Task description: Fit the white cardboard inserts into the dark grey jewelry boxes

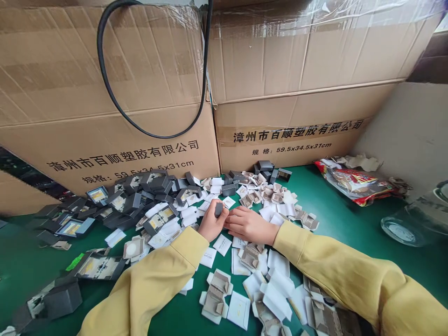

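Gripping a small dark grey piece [219, 210] between bent fingers and thumb, a person's left hand [209, 225] holds it upright just above the middle of a green table [353, 238]. The right hand [249, 226] lies alongside, its fingers together and curled inward, their tips close against the left; whether they pinch anything cannot be told. Both arms wear yellow sleeves [150, 280]. Beneath and around the hands spread white cards [222, 244], mixed with folded cardboard inserts [216, 295] that reach from the near edge of the view to the far side. Dark boxes [161, 183] lie heaped to the left, several showing pale linings, beside a bright green scrap [74, 262]. At right, a clear glass container [402, 231] stands near a crumpled red packet [357, 182]. Two large cartons [280, 112] printed with Chinese characters wall off the far side, a looped black cable [101, 56] hanging before them.
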`<state>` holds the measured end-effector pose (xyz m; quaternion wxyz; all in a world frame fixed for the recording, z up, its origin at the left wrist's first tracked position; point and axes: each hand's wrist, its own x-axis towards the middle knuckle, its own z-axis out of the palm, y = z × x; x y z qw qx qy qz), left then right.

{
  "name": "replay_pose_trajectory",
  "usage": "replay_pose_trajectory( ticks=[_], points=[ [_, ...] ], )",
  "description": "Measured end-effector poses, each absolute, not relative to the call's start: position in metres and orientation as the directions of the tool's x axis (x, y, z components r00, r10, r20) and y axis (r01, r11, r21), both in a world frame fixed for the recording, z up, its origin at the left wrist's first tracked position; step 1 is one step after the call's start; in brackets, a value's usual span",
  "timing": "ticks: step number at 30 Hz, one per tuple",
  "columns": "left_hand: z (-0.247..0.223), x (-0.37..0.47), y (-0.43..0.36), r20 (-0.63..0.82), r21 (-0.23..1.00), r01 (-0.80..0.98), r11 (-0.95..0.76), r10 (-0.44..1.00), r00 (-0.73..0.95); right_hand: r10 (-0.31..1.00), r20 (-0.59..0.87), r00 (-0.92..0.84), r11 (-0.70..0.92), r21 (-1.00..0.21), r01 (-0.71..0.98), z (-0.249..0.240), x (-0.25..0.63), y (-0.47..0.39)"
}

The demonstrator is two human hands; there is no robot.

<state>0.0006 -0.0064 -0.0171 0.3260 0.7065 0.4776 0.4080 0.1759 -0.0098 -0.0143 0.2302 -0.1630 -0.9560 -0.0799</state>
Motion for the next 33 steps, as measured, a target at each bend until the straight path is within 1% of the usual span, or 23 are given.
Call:
replay_pose_trajectory(
  ticks=[4, 6, 7, 12, 16, 19, 21, 23, 26, 29, 31, 33],
  points=[
    [-0.0146, 0.0018, -0.0062, 0.262, 0.846, 0.422, -0.327, 0.943, 0.207, 0.298, 0.470, -0.831, 0.925, 0.071, 0.372, -0.0141, 0.1727, -0.0114],
    [-0.0138, 0.0024, -0.0069, 0.262, 0.838, 0.437, -0.327, 0.943, 0.204, 0.311, 0.476, -0.822, 0.928, 0.033, 0.370, -0.0154, 0.1724, -0.0107],
    [-0.0135, 0.0026, -0.0074, 0.264, 0.832, 0.447, -0.328, 0.943, 0.202, 0.324, 0.487, -0.811, 0.930, -0.008, 0.367, -0.0160, 0.1726, -0.0099],
    [-0.0139, 0.0031, -0.0114, 0.334, 0.770, 0.491, -0.407, 0.913, 0.235, 0.440, 0.541, -0.717, 0.897, -0.297, 0.327, -0.0167, 0.1739, -0.0058],
    [-0.0144, 0.0027, -0.0128, 0.380, 0.739, 0.503, -0.448, 0.894, 0.238, 0.596, 0.526, -0.607, 0.802, -0.419, 0.425, -0.0175, 0.1732, -0.0052],
    [-0.0161, 0.0023, -0.0123, 0.396, 0.725, 0.504, -0.469, 0.883, 0.252, 0.684, 0.472, -0.556, 0.728, -0.492, 0.478, -0.0196, 0.1725, -0.0051],
    [-0.0179, 0.0023, -0.0119, 0.400, 0.721, 0.501, -0.479, 0.878, 0.263, 0.692, 0.438, -0.574, 0.717, -0.511, 0.474, -0.0204, 0.1720, -0.0052],
    [-0.0193, 0.0025, -0.0117, 0.397, 0.722, 0.503, -0.476, 0.880, 0.262, 0.683, 0.419, -0.598, 0.723, -0.501, 0.475, -0.0203, 0.1715, -0.0057],
    [-0.0196, 0.0033, -0.0123, 0.388, 0.721, 0.512, -0.467, 0.884, 0.259, 0.659, 0.426, -0.620, 0.750, -0.432, 0.500, -0.0189, 0.1702, -0.0075],
    [-0.0183, 0.0042, -0.0136, 0.386, 0.715, 0.520, -0.467, 0.884, 0.262, 0.666, 0.429, -0.610, 0.746, -0.383, 0.545, -0.0171, 0.1682, -0.0097],
    [-0.0175, 0.0048, -0.0144, 0.384, 0.712, 0.525, -0.467, 0.884, 0.266, 0.687, 0.421, -0.593, 0.727, -0.401, 0.557, -0.0157, 0.1668, -0.0111],
    [-0.0171, 0.0053, -0.0149, 0.378, 0.710, 0.528, -0.466, 0.885, 0.273, 0.705, 0.410, -0.579, 0.709, -0.448, 0.545, -0.0142, 0.1658, -0.0123]
  ],
)
